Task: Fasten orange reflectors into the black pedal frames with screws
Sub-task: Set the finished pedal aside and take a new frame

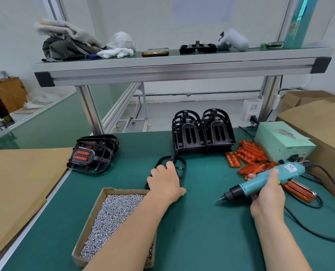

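A matte green bench mat (201, 222) carries everything. At its near left edge sits a shallow cardboard tray (96, 208) heaped with small silvery screws (112, 218). Two glossy stacks of ribbed, arched black frames (202, 132) stand at the back, with translucent orange reflectors (250, 155) strewn just beside them. The right hand (267, 194) wraps a teal electric screwdriver (260, 180), bit pointing left. The left hand (165, 182) lies palm-down, fingers curled over a single black pedal frame (179, 167) flat on the mat.
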### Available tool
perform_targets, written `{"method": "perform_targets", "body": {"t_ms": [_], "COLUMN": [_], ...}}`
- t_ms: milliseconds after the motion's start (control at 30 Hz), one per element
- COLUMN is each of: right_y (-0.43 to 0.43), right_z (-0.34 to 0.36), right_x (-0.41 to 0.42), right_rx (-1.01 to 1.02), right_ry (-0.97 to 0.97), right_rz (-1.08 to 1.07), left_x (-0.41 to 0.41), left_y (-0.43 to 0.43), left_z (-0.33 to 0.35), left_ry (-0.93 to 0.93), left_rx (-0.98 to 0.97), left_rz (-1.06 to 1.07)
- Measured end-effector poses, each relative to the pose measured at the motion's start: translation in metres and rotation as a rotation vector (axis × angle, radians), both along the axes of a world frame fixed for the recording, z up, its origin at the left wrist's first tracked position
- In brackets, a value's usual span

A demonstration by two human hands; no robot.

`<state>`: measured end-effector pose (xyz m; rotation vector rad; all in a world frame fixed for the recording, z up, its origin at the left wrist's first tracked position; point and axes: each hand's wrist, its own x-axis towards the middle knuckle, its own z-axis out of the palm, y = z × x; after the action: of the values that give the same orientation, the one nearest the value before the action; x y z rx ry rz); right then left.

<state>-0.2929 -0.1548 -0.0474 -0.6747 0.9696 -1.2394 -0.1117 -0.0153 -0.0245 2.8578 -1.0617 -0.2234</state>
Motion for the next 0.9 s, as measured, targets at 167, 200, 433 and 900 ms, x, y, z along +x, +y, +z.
{"method": "perform_targets", "body": {"t_ms": [167, 200, 433, 900], "right_y": [-0.003, -0.003, -0.004, 0.003], "right_z": [-0.001, -0.001, -0.001, 0.002], "right_x": [0.001, 0.001, 0.0, -0.006], "right_rx": [0.009, 0.007, 0.016, 0.033], "right_ry": [-0.047, -0.055, -0.093, -0.232], "right_rz": [0.002, -0.004, -0.027, 0.182], "left_x": [0.005, 0.004, -0.01, 0.021], "left_y": [0.005, 0.006, 0.015, 0.023], "left_z": [-0.006, -0.005, 0.015, 0.022], "left_ry": [-0.006, 0.0, 0.192, 1.452], "left_rx": [-0.058, -0.07, -0.35, -0.35], "left_rz": [-0.002, -0.023, -0.218, -0.132]}}
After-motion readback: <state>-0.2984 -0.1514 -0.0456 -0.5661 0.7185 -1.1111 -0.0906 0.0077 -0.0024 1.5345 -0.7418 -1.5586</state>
